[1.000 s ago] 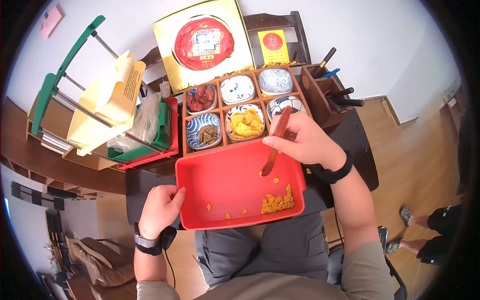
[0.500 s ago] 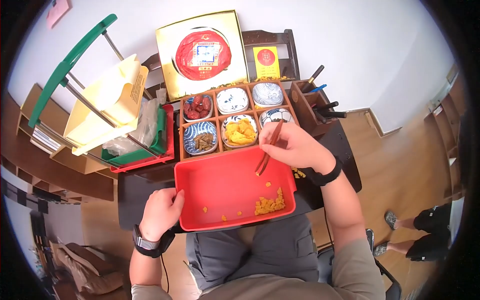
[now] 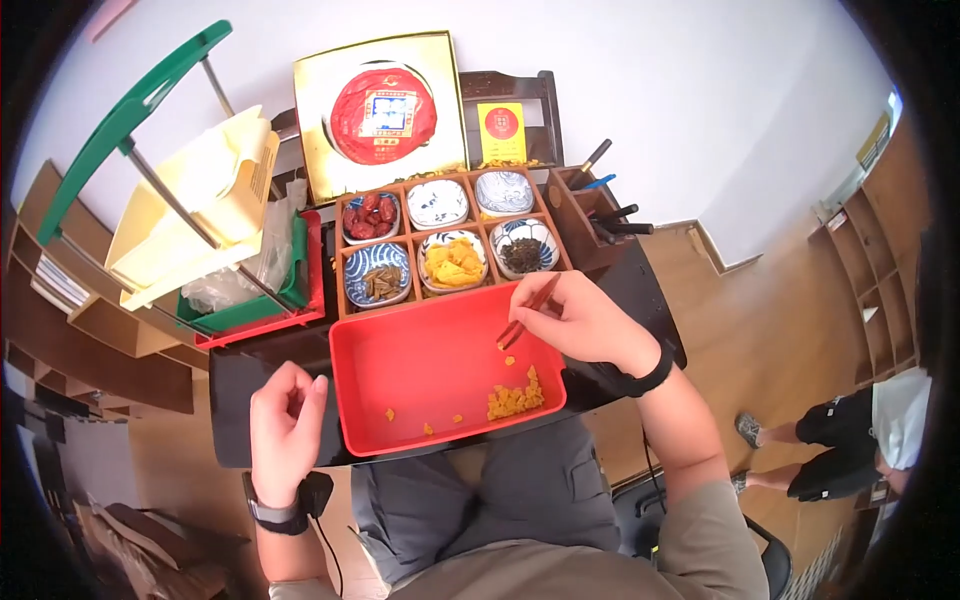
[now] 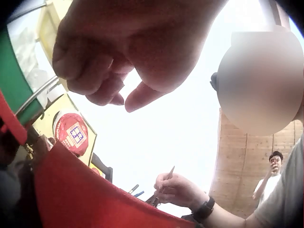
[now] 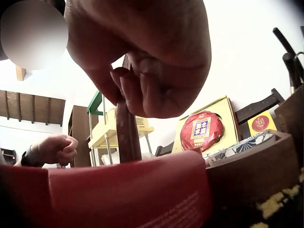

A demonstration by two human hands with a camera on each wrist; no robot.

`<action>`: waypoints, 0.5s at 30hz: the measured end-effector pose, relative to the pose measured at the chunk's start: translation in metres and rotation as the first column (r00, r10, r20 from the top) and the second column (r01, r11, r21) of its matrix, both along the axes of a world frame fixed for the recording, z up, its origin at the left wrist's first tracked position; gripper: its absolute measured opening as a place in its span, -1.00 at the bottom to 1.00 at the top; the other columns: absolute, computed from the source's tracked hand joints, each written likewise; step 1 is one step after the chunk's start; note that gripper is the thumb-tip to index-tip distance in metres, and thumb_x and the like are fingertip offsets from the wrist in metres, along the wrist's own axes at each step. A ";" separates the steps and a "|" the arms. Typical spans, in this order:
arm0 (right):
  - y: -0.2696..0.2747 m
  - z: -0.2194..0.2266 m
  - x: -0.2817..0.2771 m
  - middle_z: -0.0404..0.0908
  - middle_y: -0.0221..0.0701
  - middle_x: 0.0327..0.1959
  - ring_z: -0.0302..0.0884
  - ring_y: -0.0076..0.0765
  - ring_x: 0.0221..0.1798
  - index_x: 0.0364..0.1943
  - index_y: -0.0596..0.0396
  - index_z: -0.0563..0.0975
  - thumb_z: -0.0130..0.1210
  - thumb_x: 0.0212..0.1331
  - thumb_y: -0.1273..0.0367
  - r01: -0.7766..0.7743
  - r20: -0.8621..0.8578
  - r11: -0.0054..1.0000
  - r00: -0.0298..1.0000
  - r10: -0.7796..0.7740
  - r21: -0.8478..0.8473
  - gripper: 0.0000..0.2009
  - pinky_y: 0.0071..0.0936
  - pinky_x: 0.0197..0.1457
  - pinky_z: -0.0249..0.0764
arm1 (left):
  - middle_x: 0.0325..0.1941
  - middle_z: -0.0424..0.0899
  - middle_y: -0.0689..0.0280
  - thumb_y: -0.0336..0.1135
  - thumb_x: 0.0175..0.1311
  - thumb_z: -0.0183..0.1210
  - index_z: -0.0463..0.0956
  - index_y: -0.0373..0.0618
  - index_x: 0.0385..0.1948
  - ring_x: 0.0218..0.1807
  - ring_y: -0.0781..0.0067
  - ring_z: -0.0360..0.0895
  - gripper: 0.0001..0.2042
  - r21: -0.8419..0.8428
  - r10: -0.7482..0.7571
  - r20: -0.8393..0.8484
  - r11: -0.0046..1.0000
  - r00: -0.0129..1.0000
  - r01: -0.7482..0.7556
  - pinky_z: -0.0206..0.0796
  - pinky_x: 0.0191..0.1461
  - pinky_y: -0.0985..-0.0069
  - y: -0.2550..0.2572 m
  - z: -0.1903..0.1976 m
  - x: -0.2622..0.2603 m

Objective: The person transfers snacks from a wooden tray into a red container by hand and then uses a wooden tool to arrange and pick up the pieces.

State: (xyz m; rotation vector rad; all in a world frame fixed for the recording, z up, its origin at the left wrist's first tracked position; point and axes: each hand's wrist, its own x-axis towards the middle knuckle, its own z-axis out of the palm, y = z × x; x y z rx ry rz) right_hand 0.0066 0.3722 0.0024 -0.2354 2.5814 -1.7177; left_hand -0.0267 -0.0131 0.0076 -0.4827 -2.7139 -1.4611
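Observation:
My right hand (image 3: 585,322) pinches dark reddish wooden tongs (image 5: 127,135), tips down over the right part of a red tray (image 3: 400,365). Small yellow pieces (image 3: 515,402) lie heaped in that tray's near right corner, with a few scattered along its front; one piece sits right below the tong tips. To the left of the tray, apart from its rim, my left hand (image 3: 285,425) hangs with loosely curled fingers and holds nothing. Behind the tray, a divided wooden box (image 3: 408,240) holds patterned bowls, among them one of yellow chunks (image 3: 453,265) and one of dark leaves (image 3: 521,256).
Red dates (image 3: 370,215) and brown sticks (image 3: 382,284) fill other bowls. At left stands a green-handled cart (image 3: 125,130) with cream bins. A gold box (image 3: 380,120) and a pen holder (image 3: 580,215) stand behind. Another person (image 3: 845,435) is off to the right.
My left hand has let go of the tray's left rim and moved away to the left. The right hand, with the tongs, has drawn back from over the dark-leaf bowl, now uncovered.

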 end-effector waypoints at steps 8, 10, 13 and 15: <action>-0.001 -0.001 0.004 0.66 -0.54 -0.37 0.54 -0.72 -0.33 -0.13 0.15 0.59 0.22 0.53 0.44 0.054 0.022 0.998 0.998 -0.053 -0.039 -0.93 -0.60 -0.24 0.47 | -0.28 0.39 0.54 -0.42 0.62 0.08 0.39 -0.03 -0.22 -0.30 0.71 0.23 -0.89 0.622 -0.095 0.155 0.783 0.983 -0.022 0.10 -0.20 0.64 -0.009 -0.013 -0.036; -0.003 0.002 0.004 0.68 -0.51 -0.35 0.57 -0.70 -0.31 -0.11 0.16 0.61 0.22 0.54 0.44 0.035 0.044 0.999 0.998 -0.035 0.005 -0.92 -0.59 -0.21 0.50 | -0.36 0.33 0.51 -0.40 0.63 0.07 0.35 -0.05 -0.35 -0.34 0.68 0.16 -0.79 0.655 -0.065 0.078 0.756 0.995 -0.002 0.03 -0.24 0.59 -0.004 -0.009 -0.039; -0.005 -0.001 0.004 0.72 -0.44 -0.32 0.66 -0.61 -0.26 -0.07 0.21 0.62 0.21 0.55 0.44 -0.003 0.076 1.000 0.997 0.004 -0.021 -0.90 -0.55 -0.16 0.57 | -0.47 0.20 0.51 -0.46 0.61 0.13 0.19 -0.11 -0.54 -0.37 0.67 0.06 -0.60 0.536 0.008 -0.138 0.842 0.990 0.068 -0.12 -0.31 0.51 0.003 -0.002 -0.035; -0.006 -0.010 0.002 0.76 -0.38 -0.28 0.72 -0.55 -0.22 -0.05 0.24 0.63 0.20 0.56 0.44 -0.030 0.095 0.990 0.995 0.043 -0.136 -0.88 -0.51 -0.12 0.62 | -0.49 0.16 0.53 -0.50 0.58 0.16 0.15 -0.12 -0.56 -0.39 0.68 0.03 -0.57 0.466 -0.028 -0.154 0.880 0.988 0.097 -0.15 -0.33 0.49 0.002 0.004 -0.030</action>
